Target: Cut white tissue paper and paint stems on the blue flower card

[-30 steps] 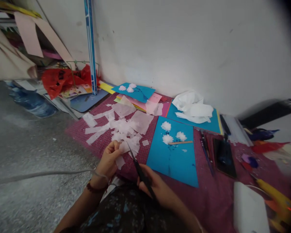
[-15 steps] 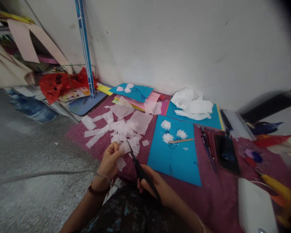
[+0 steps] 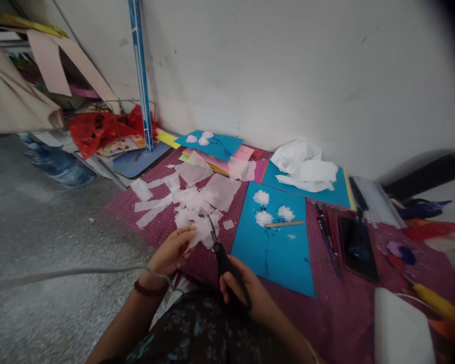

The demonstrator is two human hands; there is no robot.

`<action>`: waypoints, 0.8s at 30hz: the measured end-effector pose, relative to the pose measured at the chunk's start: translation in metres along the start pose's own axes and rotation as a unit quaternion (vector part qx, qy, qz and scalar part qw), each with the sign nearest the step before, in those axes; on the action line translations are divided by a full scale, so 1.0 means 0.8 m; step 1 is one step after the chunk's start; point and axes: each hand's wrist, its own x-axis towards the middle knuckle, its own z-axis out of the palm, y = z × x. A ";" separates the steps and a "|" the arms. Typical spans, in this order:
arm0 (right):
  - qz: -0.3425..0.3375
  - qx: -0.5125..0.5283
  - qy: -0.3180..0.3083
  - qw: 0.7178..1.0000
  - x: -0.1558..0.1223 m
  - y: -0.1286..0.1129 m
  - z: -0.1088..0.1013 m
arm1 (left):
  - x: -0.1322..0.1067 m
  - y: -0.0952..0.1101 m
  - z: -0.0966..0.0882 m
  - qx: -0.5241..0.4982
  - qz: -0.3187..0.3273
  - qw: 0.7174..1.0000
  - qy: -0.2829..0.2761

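Note:
My right hand (image 3: pixel 246 284) is wrapped round the handles of black scissors (image 3: pixel 222 258), whose blades point up and away over the white paper scraps (image 3: pixel 197 202). Just left of the scissors, the fingers of my left hand (image 3: pixel 171 248) are bent together at the near edge of the scraps. What they pinch, if anything, is hard to make out. Right of the scissors lies a blue sheet (image 3: pixel 284 263) bearing several fluffy white paper clusters (image 3: pixel 264 218) and a dark painted stem. A flat wooden stick (image 3: pixel 285 223) rests across it.
Crumpled white paper (image 3: pixel 305 167) lies on another blue sheet at the back. Brushes (image 3: pixel 328 237), a dark phone (image 3: pixel 358 247) and a white box (image 3: pixel 402 328) are on the right. Coloured papers (image 3: pixel 242 154) are stacked behind the scraps. A grey cable (image 3: pixel 98 270) crosses on the left.
My left hand has turned and drawn back slightly from the scissors; the white piece that showed between its fingers is no longer plain to see. The scissors have shifted slightly right. The view has shifted slightly.

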 end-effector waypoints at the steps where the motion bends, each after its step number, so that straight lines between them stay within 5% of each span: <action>1: 0.003 -0.002 0.002 1.000 0.000 -0.001 0.000 | 0.002 -0.001 -0.003 0.008 0.003 1.000 0.000; 12: -0.014 -0.003 -0.079 0.997 -0.005 -0.008 -0.010 | 0.023 0.019 -0.007 -0.023 0.111 0.991 0.069; 24: -0.007 -0.075 -0.085 0.993 0.001 -0.022 -0.004 | 0.025 0.015 -0.004 0.005 0.060 0.998 -0.002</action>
